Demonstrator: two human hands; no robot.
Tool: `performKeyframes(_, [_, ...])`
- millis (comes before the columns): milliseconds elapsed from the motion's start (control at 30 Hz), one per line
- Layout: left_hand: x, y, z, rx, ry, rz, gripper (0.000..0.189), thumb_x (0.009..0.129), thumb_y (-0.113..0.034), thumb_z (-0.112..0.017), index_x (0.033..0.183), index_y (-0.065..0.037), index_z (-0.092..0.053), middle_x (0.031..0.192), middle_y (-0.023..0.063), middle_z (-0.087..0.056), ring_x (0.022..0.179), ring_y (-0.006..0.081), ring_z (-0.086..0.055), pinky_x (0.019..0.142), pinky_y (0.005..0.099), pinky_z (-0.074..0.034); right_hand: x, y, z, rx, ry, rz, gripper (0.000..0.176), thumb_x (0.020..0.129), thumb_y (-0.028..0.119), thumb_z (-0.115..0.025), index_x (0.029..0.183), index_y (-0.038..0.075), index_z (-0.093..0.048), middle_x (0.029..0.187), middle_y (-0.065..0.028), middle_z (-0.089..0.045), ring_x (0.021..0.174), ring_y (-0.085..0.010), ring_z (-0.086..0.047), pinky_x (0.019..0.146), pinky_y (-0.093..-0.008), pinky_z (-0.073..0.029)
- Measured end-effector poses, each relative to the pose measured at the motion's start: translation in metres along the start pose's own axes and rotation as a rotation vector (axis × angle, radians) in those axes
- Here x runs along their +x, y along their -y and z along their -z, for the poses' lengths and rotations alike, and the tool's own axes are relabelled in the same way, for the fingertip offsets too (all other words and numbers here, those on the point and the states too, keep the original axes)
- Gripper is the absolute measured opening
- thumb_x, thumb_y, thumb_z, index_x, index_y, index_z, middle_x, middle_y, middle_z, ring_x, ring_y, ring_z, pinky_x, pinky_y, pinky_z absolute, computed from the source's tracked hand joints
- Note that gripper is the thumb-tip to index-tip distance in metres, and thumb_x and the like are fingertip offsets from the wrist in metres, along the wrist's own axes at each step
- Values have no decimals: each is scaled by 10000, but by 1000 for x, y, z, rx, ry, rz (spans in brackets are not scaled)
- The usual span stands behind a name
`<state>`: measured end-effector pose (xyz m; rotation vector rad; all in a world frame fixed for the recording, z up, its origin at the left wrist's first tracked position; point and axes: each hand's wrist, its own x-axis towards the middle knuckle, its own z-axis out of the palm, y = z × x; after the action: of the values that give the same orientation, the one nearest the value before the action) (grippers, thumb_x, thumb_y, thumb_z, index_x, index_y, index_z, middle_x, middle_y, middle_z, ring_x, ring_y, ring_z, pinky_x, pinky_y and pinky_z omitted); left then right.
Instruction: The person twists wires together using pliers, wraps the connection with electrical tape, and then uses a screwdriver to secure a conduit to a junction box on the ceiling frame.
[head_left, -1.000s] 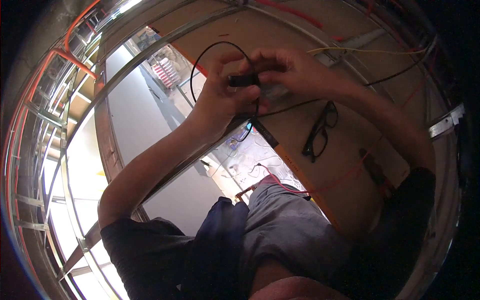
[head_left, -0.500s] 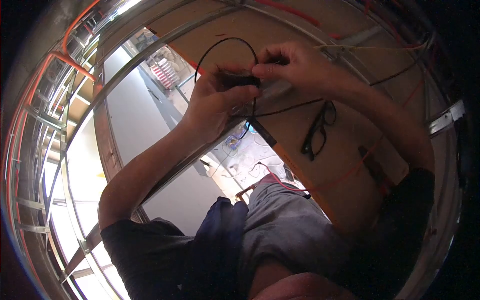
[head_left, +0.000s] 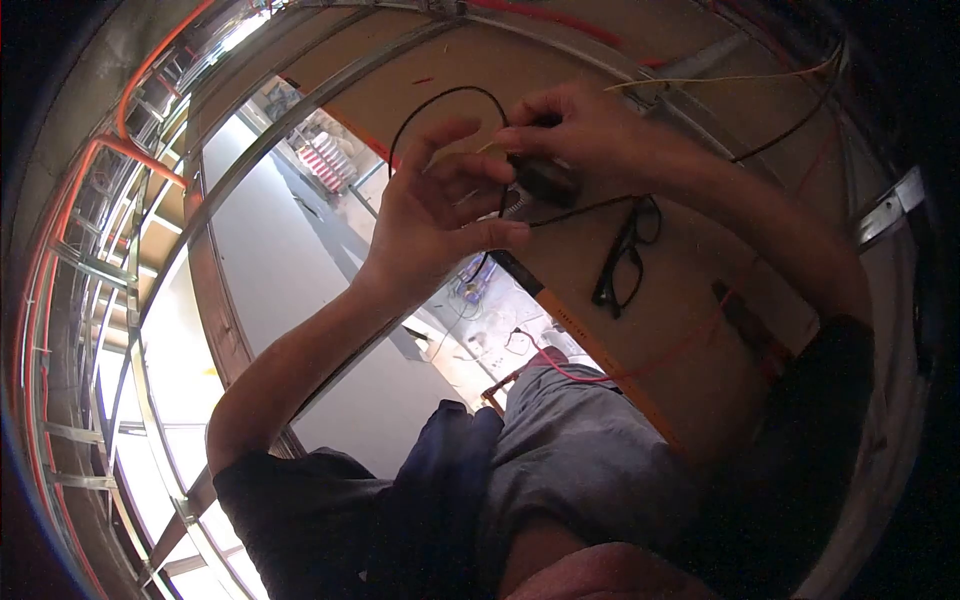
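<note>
My left hand [head_left: 425, 215] is open, its fingers apart and slightly curled beside the right fingertips. A black cable [head_left: 450, 90] arches above it in a loop and runs down past its fingers. My right hand [head_left: 570, 125] is closed in a pinch on this cable, near the loop's right end. Just below the right hand is a dark, rounded object [head_left: 548, 182]; its kind is hard to make out in the shade. A small yellowish strip [head_left: 490, 148] shows between the two hands.
Black-framed eyeglasses [head_left: 625, 265] lie on the brown board [head_left: 680, 370], near a dark tool [head_left: 745, 318]. A red cable [head_left: 570, 372] crosses the board's edge. Metal framing [head_left: 375, 55] runs overhead; orange conduit [head_left: 130, 85] bends at left. Through the gap, a cluttered floor [head_left: 500, 320] shows below.
My left hand has opened and let go of the dark object, which now shows below my right hand. The right hand keeps its pinch near the cable loop.
</note>
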<state>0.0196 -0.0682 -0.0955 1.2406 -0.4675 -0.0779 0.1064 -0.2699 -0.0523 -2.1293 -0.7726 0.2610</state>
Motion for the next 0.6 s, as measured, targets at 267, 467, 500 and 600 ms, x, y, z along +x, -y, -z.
performKeyframes(267, [7, 10, 18, 263, -140, 128, 484, 942, -121, -640, 1367, -33, -427, 1089, 121, -651, 959, 196, -670, 799, 305, -574, -2, 8, -8, 82, 23, 124, 195, 939, 220, -655, 987, 32, -652, 777, 4, -633, 702, -54, -542, 599, -253, -428])
performKeyframes(467, [6, 7, 12, 6, -72, 186, 312, 966, -135, -606, 1238, 2, -538, 937, 104, -670, 862, 169, -679, 747, 277, -570, -3, 17, -7, -109, -44, 259, 386, 883, 393, -695, 998, 24, -692, 846, -119, -702, 758, -176, -660, 697, -346, -514])
performKeyframes(500, [6, 9, 14, 3, -77, 181, 312, 966, -135, -606, 1238, 2, -538, 937, 104, -670, 862, 169, -679, 747, 277, -570, -6, 20, -6, -144, -50, 238, 401, 876, 411, -699, 993, 28, -691, 836, -123, -700, 751, -186, -664, 694, -349, -514])
performKeyframes(600, [4, 15, 17, -4, -34, 146, 291, 967, -143, -607, 1207, 10, -543, 917, 93, -669, 829, 162, -672, 728, 272, -568, -11, 22, -5, -185, -3, 168, 439, 856, 442, -713, 1017, 34, -690, 833, -129, -703, 739, -207, -671, 681, -343, -514])
